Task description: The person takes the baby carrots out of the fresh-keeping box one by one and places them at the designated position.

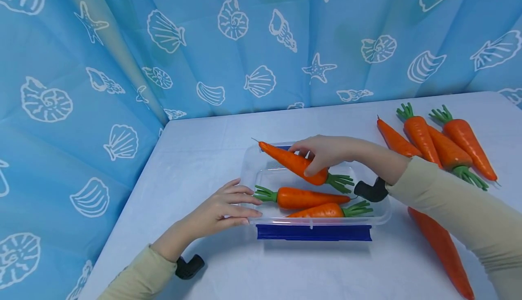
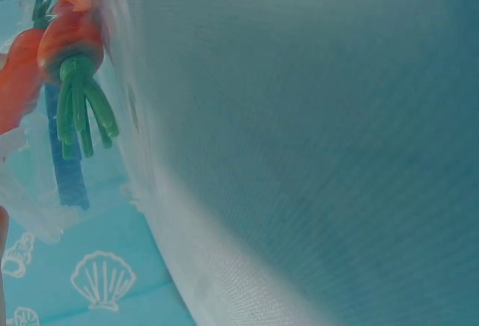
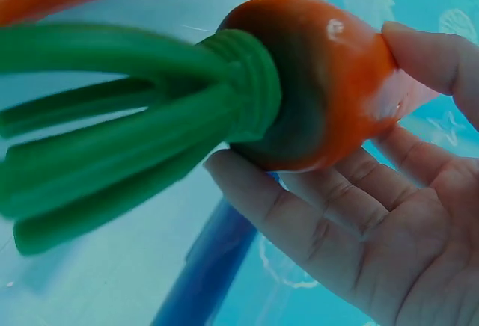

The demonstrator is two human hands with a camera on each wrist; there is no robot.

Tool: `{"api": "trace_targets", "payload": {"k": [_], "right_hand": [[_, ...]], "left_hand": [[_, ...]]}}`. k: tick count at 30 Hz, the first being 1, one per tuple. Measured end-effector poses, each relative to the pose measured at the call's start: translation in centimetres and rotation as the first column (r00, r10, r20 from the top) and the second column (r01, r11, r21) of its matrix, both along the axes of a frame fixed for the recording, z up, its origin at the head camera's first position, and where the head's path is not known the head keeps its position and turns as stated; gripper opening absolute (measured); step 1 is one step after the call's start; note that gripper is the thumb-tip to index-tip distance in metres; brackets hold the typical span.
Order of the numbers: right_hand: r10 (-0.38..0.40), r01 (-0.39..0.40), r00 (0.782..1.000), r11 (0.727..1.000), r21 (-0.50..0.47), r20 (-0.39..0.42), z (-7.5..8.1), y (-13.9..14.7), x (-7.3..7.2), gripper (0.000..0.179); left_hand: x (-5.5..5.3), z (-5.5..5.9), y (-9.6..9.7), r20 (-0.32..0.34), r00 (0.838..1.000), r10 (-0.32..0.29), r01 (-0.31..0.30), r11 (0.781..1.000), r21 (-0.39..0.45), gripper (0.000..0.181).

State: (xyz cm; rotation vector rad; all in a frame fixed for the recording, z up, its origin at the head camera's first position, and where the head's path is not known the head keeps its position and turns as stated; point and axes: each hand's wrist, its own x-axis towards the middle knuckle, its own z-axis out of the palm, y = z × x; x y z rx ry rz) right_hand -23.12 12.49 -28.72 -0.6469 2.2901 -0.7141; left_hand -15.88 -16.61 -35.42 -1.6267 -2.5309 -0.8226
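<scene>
My right hand (image 1: pixel 322 152) grips a carrot (image 1: pixel 285 158) with a green top over the back part of a clear plastic container (image 1: pixel 381 214). In the right wrist view, the thumb and fingers go round the thick end of this carrot (image 3: pixel 352 79), near its green stalks. Two more carrots lie inside the container: one (image 1: pixel 307 198) with its stalks to the left, the other (image 1: pixel 322 210) along the front wall with its stalks to the right. My left hand (image 1: pixel 222 207) rests its outstretched fingers on the container's left rim.
A blue latch flap (image 1: pixel 314 232) hangs along the container's front. Several carrots (image 1: pixel 471 141) lie in a group at the back right of the white-covered table (image 1: pixel 204 155). Another carrot (image 1: pixel 444 250) lies partly under my right forearm. A blue seashell-print curtain (image 1: pixel 261 41) stands behind.
</scene>
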Motion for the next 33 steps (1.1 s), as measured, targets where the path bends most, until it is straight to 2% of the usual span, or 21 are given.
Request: {"api": "trace_targets", "payload": {"k": [8,20,23,30,33], "right_hand": [[-0.096,0.098,0.995,0.989,-0.109,0.027,0.9,1.2,0.3,0.064],[-0.174,0.162,0.985,0.951,-0.262,-0.021,3.0,3.4,2.4,0.069],[-0.223,0.207,0.975,0.927,-0.312,-0.017,3.3,4.0,3.1,0.071],[-0.367,0.330,0.930,0.845,-0.422,-0.007,4.0,5.8,4.8,0.073],[-0.402,0.354,0.916,0.826,-0.438,-0.017,4.0,6.7,5.4,0.072]], "left_hand": [[0.0,-0.1,0.0,-0.005,1.000,-0.004,0.004,1.000,0.005,0.026],[0.0,0.0,0.0,-0.014,1.000,-0.006,0.006,1.000,0.014,0.028],[0.0,0.0,0.0,-0.022,1.000,-0.011,0.011,1.000,0.019,0.027],[0.0,-0.2,-0.1,-0.027,1.000,-0.012,0.013,1.000,0.026,0.026],[-0.1,-0.3,-0.1,-0.020,1.000,-0.009,0.009,1.000,0.027,0.026]]}}
